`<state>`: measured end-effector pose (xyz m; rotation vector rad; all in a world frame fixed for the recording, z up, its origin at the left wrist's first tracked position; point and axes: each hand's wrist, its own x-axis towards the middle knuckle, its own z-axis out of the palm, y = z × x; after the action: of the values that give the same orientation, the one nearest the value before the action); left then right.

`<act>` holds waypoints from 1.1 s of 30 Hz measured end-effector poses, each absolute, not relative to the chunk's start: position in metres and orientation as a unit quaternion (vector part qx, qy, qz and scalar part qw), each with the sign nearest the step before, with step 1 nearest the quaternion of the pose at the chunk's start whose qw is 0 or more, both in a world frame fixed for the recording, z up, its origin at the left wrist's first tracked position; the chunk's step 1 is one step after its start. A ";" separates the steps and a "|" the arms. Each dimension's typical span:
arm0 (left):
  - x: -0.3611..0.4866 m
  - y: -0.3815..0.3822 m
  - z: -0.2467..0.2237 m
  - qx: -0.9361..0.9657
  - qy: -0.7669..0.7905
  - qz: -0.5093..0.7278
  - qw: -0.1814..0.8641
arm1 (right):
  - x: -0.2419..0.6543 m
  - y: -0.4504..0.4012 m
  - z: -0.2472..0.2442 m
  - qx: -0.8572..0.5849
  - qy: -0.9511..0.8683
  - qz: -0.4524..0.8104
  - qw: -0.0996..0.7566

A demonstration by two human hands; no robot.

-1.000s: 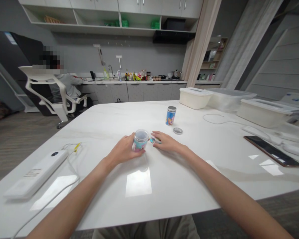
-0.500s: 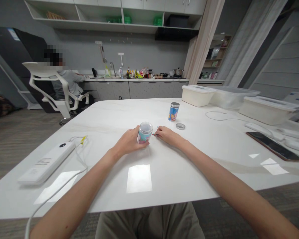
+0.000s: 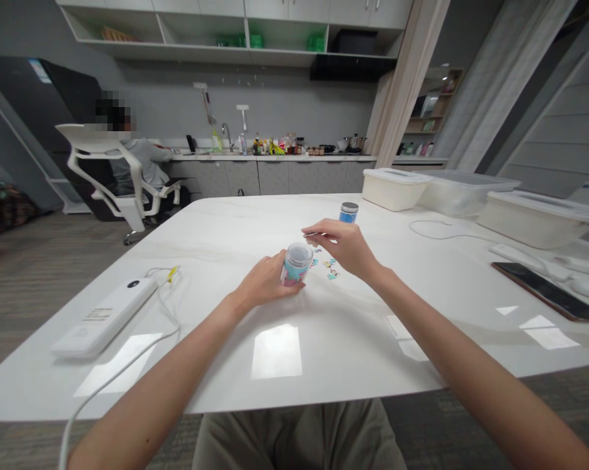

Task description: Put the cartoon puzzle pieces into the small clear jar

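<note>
My left hand [image 3: 262, 282] is wrapped round a clear jar [image 3: 297, 264] with a pink and light-blue label, its top uncovered, tilted slightly on or just above the table. Just above and right of the jar's mouth, my right hand [image 3: 343, 247] pinches a small thin flat piece [image 3: 311, 234], too small to make out fully. Several small colourful cut-out pieces [image 3: 330, 266] lie on the table between the jar and my right wrist. Partly hidden behind the right hand stands a blue jar [image 3: 348, 213] with a silver lid.
On the white table [image 3: 216, 248], a white power strip [image 3: 106, 316] with a cable lies at left. A dark phone [image 3: 544, 290], white lidded boxes [image 3: 395, 189] and a clear bin [image 3: 463, 192] are at right. A person [image 3: 140, 160] sits on a white chair beyond.
My right hand has risen from the table towards the jar's mouth, with a small piece in its fingers, uncovering the scattered pieces. It now hides the loose silver lid. The left hand keeps its hold.
</note>
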<state>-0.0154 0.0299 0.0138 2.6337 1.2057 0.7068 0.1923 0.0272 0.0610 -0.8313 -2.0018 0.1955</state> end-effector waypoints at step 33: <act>-0.012 0.029 0.015 0.886 0.401 0.218 0.078 | 0.256 0.069 -0.006 -0.568 -0.805 0.125 0.122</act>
<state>-0.0124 0.0293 0.0149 2.6546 1.2006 0.6542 0.2558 0.0687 -0.0063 -1.6570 -2.3485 0.3641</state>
